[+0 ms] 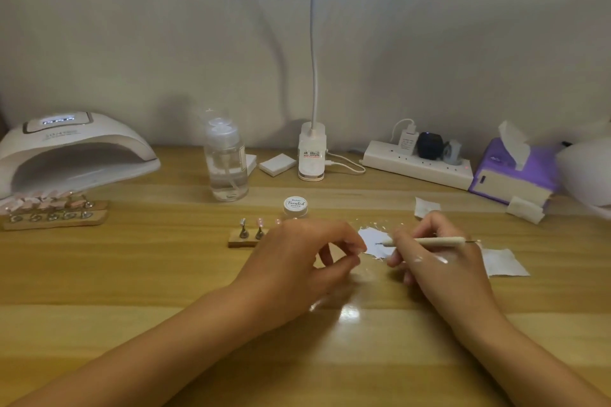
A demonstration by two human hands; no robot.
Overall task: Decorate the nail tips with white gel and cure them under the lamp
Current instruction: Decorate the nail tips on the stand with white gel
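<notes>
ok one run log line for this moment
right hand: grips brush, tip over white gel patch | left hand: curled, hold unclear

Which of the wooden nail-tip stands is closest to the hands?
The short stand partly behind the left hand; the two longer ones sit far left, in front of the lamp.

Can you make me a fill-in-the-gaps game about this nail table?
1. The thin brush is held in the person's ____ hand.
2. The tissue box is coloured ____.
3. The curing lamp stands at the far ____ end of the table.

Missing words: right; purple; left.
</notes>
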